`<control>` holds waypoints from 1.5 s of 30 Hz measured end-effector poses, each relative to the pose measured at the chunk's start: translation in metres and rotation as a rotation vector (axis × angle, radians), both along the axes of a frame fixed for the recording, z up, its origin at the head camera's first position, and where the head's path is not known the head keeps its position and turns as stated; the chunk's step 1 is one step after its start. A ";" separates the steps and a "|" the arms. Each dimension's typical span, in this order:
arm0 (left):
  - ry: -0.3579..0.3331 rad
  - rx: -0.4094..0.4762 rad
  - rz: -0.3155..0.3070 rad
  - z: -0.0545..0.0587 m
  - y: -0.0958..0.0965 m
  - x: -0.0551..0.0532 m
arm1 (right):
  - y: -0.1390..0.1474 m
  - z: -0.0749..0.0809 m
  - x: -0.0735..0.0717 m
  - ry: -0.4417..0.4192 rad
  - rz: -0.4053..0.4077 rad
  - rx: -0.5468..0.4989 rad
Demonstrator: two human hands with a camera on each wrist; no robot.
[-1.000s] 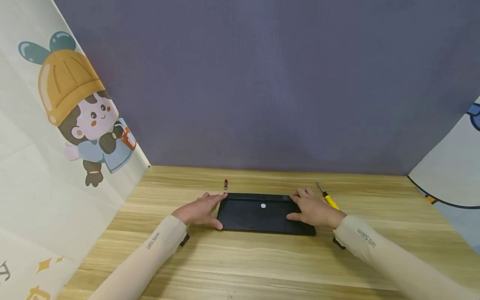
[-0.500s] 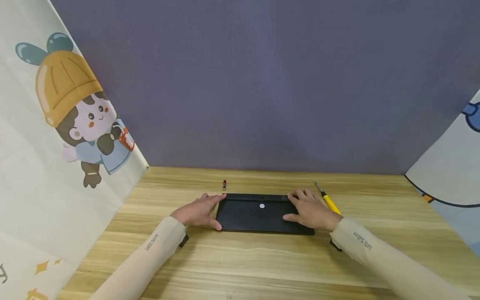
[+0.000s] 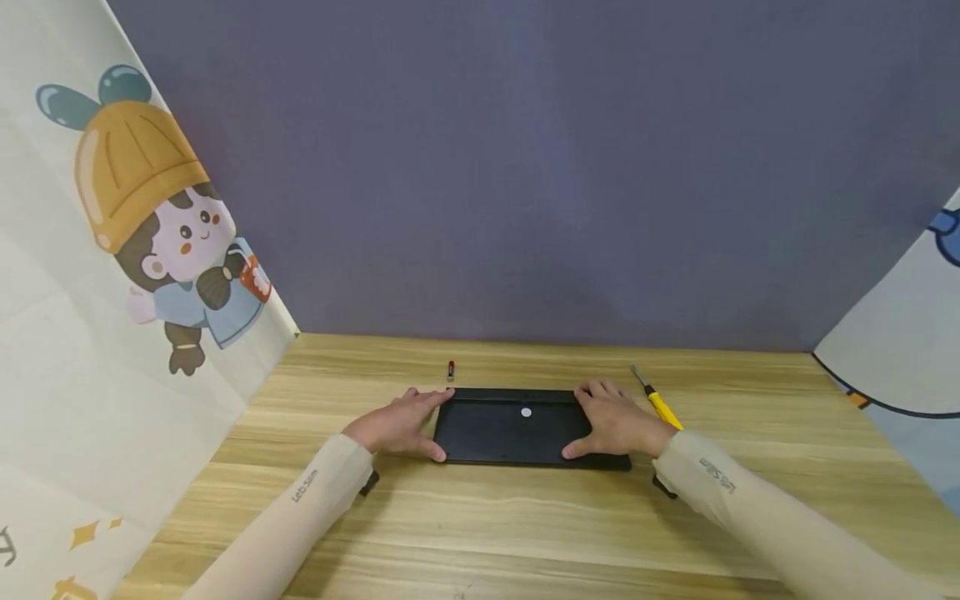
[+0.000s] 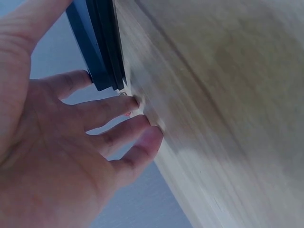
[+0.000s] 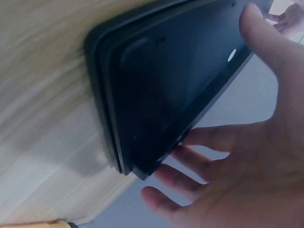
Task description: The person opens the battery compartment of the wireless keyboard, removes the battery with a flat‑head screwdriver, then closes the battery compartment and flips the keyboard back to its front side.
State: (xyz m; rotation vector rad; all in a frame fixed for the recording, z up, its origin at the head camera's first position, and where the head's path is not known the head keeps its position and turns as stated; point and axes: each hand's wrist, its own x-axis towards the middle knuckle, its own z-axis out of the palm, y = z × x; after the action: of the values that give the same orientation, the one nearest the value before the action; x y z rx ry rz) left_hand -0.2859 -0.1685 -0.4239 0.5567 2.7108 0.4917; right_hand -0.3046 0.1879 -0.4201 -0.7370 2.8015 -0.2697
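Observation:
A black keyboard [image 3: 498,432] lies underside up on the wooden table, a round white sticker near its back edge. My left hand [image 3: 397,423] spans its left end, thumb at the front corner and index finger at the back one. The other left fingers [image 4: 142,145] reach down to the tabletop in the left wrist view. Over the right end is my right hand [image 3: 618,421], its thumb resting on the underside near the front edge. Right fingertips touch the back edge, and others extend past it in the right wrist view. The keyboard's front right corner shows beyond the hand.
A screwdriver [image 3: 658,403] with a yellow handle lies behind my right hand. Behind the keyboard's left back corner is a small red-tipped item [image 3: 451,372], too small to identify. A grey-purple panel [image 3: 480,208] rises at the table's back edge, with a printed curtain on the left.
My right thumb has slid toward the keyboard's front edge, and the right hand has shifted slightly left. My left hand and the keyboard stay in place.

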 end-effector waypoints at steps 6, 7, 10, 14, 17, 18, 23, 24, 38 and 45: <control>-0.002 0.003 -0.004 0.000 0.000 0.000 | -0.012 -0.001 -0.004 -0.042 0.032 -0.023; -0.003 0.004 -0.002 0.000 0.000 0.000 | -0.015 -0.001 -0.004 -0.047 0.043 -0.026; -0.005 0.003 0.005 0.000 0.000 0.000 | -0.023 -0.002 -0.005 -0.057 0.072 -0.030; -0.006 0.009 0.011 0.000 0.000 0.001 | -0.031 -0.003 -0.006 -0.054 0.099 -0.043; -0.003 0.012 0.010 0.001 -0.001 0.001 | -0.034 -0.004 -0.007 -0.037 0.113 -0.047; -0.002 0.017 0.008 0.001 -0.001 0.001 | -0.035 -0.005 -0.007 -0.031 0.115 -0.047; -0.002 0.023 0.005 0.000 -0.003 0.001 | -0.035 -0.008 -0.009 0.007 0.133 -0.055; -0.002 0.026 0.004 -0.001 -0.004 0.001 | -0.035 -0.008 -0.010 0.014 0.136 -0.061; 0.009 0.190 -0.038 -0.004 -0.014 -0.001 | -0.025 -0.009 -0.009 0.052 0.163 -0.139; 0.055 0.266 -0.027 0.010 -0.017 0.005 | -0.016 -0.006 -0.007 0.025 0.135 -0.211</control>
State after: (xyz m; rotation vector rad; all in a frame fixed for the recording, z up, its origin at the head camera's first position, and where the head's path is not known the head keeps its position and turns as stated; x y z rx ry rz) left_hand -0.2812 -0.1851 -0.4140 0.6837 2.7027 0.8490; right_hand -0.3113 0.1715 -0.4257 -0.9780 2.7581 -0.5399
